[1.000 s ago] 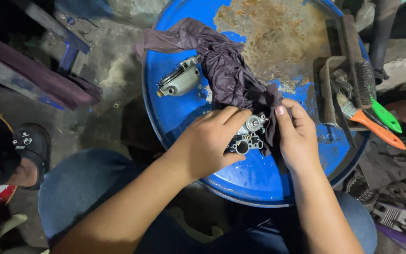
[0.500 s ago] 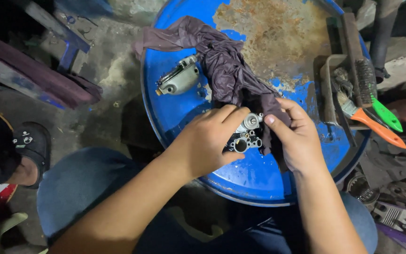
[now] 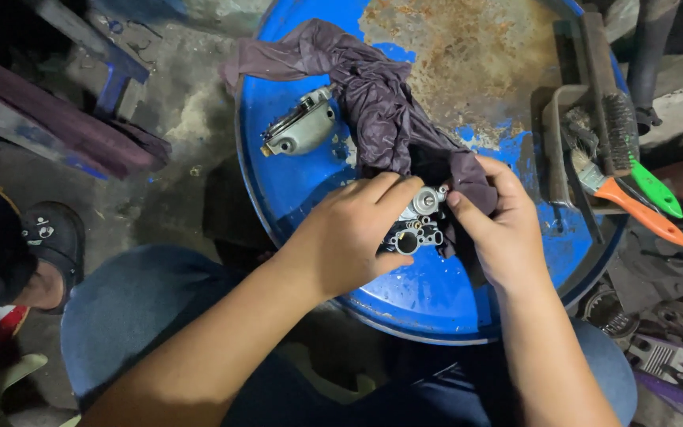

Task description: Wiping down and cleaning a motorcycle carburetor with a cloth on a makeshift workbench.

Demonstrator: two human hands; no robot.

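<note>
My left hand (image 3: pixel 349 237) grips a small grey metal engine part (image 3: pixel 416 223) with several round ports, holding it just above the top of a blue drum (image 3: pixel 310 178). My right hand (image 3: pixel 499 225) pinches the end of a dark purple rag (image 3: pixel 373 95) against the right side of that part. The rag trails up and left across the drum top. A second grey metal cover piece (image 3: pixel 300 130) lies on the drum to the upper left, apart from both hands.
The drum's centre is rusty (image 3: pixel 468 63). On its right rim sit a wire brush (image 3: pixel 618 119), an orange-handled brush (image 3: pixel 634 209) and a green-handled one (image 3: pixel 654 188). Another person's sandalled foot (image 3: pixel 45 253) is at the left. Metal parts lie on the floor at the lower right.
My right hand has shifted up and to the left with the rag, from beside the part to pressing the cloth onto its right side. The left hand keeps its hold.
</note>
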